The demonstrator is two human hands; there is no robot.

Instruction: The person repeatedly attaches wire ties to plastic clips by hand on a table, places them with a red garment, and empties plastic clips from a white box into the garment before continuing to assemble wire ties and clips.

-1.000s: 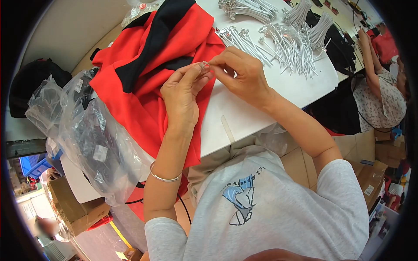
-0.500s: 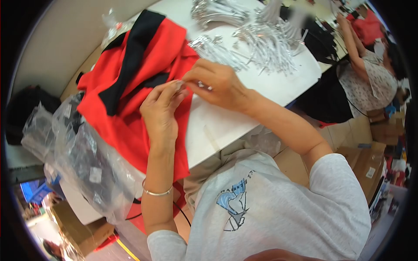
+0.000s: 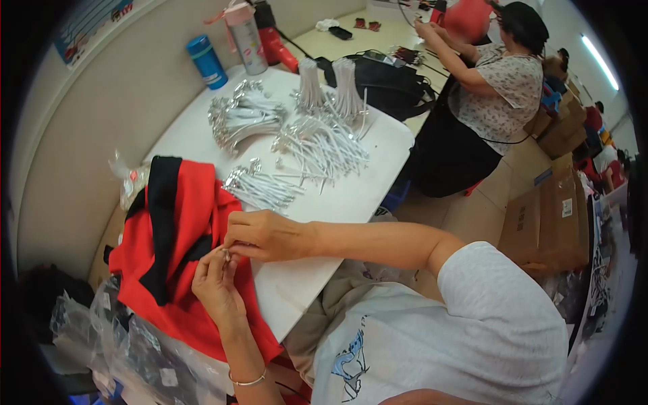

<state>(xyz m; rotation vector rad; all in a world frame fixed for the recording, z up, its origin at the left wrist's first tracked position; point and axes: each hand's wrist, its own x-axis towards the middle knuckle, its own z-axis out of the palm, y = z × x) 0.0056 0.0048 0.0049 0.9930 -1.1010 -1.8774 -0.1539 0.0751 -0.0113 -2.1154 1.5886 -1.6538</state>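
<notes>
My left hand (image 3: 219, 287), with a bangle on its wrist, pinches something small and pale at its fingertips. My right hand (image 3: 270, 235) meets it there, its fingers closed at the same spot; the item is too small to make out. Both hands are over the edge of a red and black cloth (image 3: 196, 202) that lies bunched on the white table (image 3: 290, 287). Just beyond my right hand lies a small bundle of white cables (image 3: 263, 189) with shiny ends. A larger spread of white cables (image 3: 327, 150) and a thick curved bundle (image 3: 248, 118) lie farther back.
A blue bottle (image 3: 206, 62) and a grey and pink bottle (image 3: 247, 40) stand at the back. Clear plastic bags (image 3: 148, 351) hang at the near left. A co-worker (image 3: 499, 74) sits at another table, right of a black bag (image 3: 388, 81). Cardboard boxes (image 3: 547, 216) stand right.
The view has swung up and right, showing the bottles and more of the co-worker. My hands stay together at the fingertips. White bits seen in my right palm half a second ago no longer show.
</notes>
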